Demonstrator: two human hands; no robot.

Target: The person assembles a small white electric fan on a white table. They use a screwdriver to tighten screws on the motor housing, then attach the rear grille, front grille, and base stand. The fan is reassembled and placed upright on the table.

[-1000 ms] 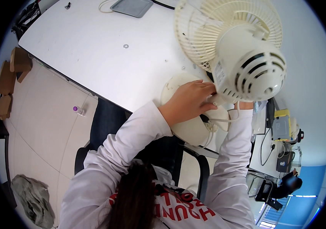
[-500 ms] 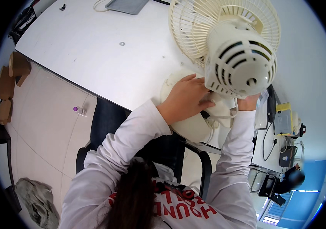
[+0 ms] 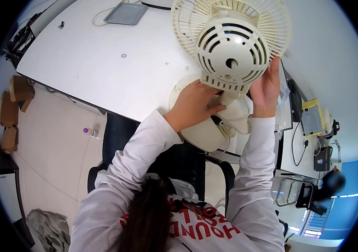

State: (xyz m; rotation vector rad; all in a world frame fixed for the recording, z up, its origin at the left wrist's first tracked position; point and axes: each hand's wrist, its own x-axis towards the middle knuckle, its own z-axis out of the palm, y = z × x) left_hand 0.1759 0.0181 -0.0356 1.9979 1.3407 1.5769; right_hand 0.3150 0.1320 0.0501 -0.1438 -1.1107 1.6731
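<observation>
A cream electric fan stands on the white table, with the slotted motor housing (image 3: 232, 54) of its head toward me and the wire guard (image 3: 183, 29) beyond. My left hand (image 3: 193, 105) is closed around the neck just under the housing, its thumb pointing right over the oval base (image 3: 204, 136). At the right side of the head, my right hand (image 3: 266, 92) is raised against the housing and guard. One of its digits stretches up along the guard's edge, while the other fingertips are hidden behind the housing. A pale power cord (image 3: 229, 131) loops beside the neck.
A grey tray (image 3: 125, 13) lies at the table's far side. A washer (image 3: 123, 55) and a few tiny parts rest left of the fan. A yellow-and-grey case (image 3: 313, 119) is at the right. Behind me is a black chair (image 3: 225, 174); a purple-capped bottle (image 3: 90, 132) lies on the floor.
The fan head has swung so its housing back faces me more squarely. My right hand has come up from behind the housing to its right side. The left hand keeps its hold.
</observation>
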